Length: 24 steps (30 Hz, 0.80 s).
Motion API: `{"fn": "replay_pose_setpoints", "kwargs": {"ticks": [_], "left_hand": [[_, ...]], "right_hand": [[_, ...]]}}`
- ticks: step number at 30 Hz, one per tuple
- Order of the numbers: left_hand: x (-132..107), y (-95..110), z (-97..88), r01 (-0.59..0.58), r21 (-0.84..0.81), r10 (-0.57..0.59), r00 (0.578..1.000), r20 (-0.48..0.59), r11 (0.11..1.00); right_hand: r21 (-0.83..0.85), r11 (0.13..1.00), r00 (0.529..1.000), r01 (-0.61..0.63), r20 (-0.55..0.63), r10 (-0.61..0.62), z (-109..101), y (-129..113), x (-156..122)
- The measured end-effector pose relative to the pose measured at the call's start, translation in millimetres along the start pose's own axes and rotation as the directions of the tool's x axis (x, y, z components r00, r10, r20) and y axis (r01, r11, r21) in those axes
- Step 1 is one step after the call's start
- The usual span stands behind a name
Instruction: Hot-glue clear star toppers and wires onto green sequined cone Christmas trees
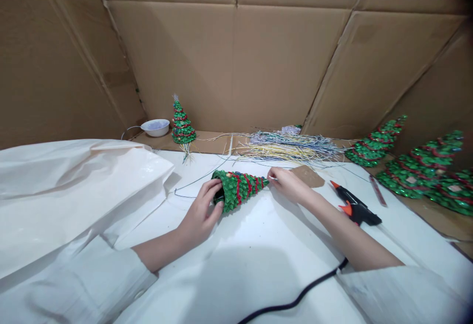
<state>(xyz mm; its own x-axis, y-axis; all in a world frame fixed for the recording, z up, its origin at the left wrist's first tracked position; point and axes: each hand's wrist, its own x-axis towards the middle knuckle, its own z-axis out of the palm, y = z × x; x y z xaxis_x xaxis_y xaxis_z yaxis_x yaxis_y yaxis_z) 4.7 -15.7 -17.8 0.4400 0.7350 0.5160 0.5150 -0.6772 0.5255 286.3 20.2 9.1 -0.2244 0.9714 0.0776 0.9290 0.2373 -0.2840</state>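
Only the head view here, so: in the middle of the frame a little green cone tree (239, 189) with red bead strings lies on its side on the white desk (258, 250), wide base pointing left, tip pointing right. The left hand (201, 210) has its grip closed around the open base, thumb underneath and fingers curled over the rim. The right hand (287, 184) comes in from the lower right, its grip pinched shut right at the tree's pointed tip; too small to tell if there's anything else between the fingertips. Just right of that hand sits a brown cardboard scrap (309, 176), then a black glue gun (355, 207) with an orange nozzle, lying flat, its black cord (295, 300) running to the bottom edge. Behind, along the cardboard wall (236, 63), there's a messy bundle of thin coloured wires (291, 146). A finished tree (182, 125) stands upright at centre left beside a white bowl (155, 127). More trees (421, 166) are at the right edge. A crumpled white plastic sheet (74, 186) fills the left.
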Motion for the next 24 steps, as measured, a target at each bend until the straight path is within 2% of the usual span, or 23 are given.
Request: {"fn": "replay_pose_setpoints", "kwargs": {"ticks": [3,9,18,21,24], "left_hand": [[2,0,-0.2,0.009,-0.005,-0.009,1.0,-0.006,1.0],[3,1,-0.2,0.045,-0.015,-0.045,0.999,-0.013,0.999],[4,1,-2.4,0.122,-0.035,-0.123,0.992,-0.038,0.992],[4,1,-2.9,0.126,-0.037,-0.128,0.99,-0.055,0.991],[5,2,-2.8,0.116,-0.042,-0.118,0.992,-0.045,0.992]], "right_hand": [[0.025,1.0,0.999,0.012,0.031,-0.013,-3,-1,-1],[-0.049,0.998,0.998,0.041,0.043,-0.039,-8,-2,0],[0.144,0.977,0.988,0.157,-0.02,-0.155,-6,17,4],[0.193,0.971,0.99,0.138,0.0,-0.141,-4,17,5],[0.161,0.981,0.993,0.112,0.003,-0.114,-4,13,4]]}}
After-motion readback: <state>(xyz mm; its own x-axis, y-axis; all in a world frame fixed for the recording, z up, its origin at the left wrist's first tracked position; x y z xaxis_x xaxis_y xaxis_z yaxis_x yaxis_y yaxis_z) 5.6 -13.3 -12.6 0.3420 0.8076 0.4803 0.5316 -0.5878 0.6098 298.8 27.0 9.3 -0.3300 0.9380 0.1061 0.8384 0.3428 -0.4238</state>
